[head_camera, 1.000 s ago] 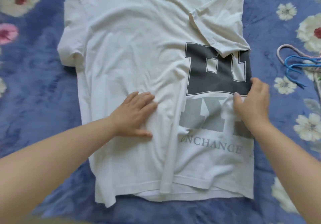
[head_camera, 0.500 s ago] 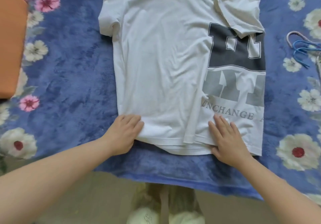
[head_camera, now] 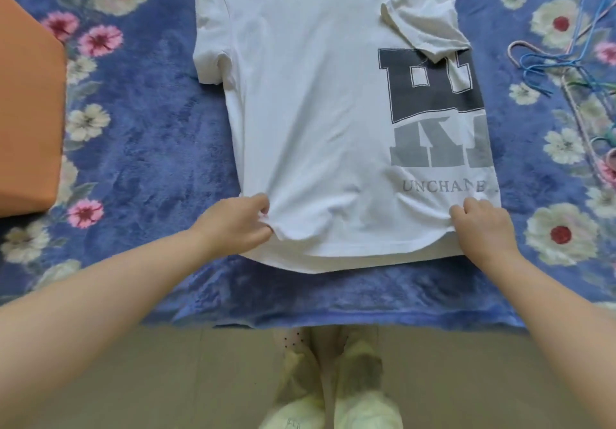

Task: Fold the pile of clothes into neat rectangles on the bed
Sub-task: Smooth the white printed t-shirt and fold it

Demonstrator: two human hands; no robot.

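White cotton fills the middle of my view: a T-shirt (head_camera: 320,122) lying flat on the blue flowered bedspread (head_camera: 140,148), collar at the far side, hem at the near edge of the bed. Its long axis runs straight away from me, neck to hem. The right side is already folded inward, so the dark block print sits against that right edge and the right sleeve (head_camera: 423,25) lies turned back over the chest; the left sleeve (head_camera: 210,58) juts out unfolded.

My left hand (head_camera: 233,225) pinches the hem's left corner, fingers curled into bunched cloth. My right hand (head_camera: 480,225) grips the hem's right corner, fingers curled over the fabric. I judge both corners are held this way to tug the body taut and square the bottom edge before the next fold — the cloth puckers a little at each grip.

Further out, an orange cushion-like block (head_camera: 26,112) sits at the left edge, and a tangle of wire hangers (head_camera: 550,68) — blue and pink — lies on the spread to the right. Below the bed edge I see pale flooring and light slippers (head_camera: 330,405).
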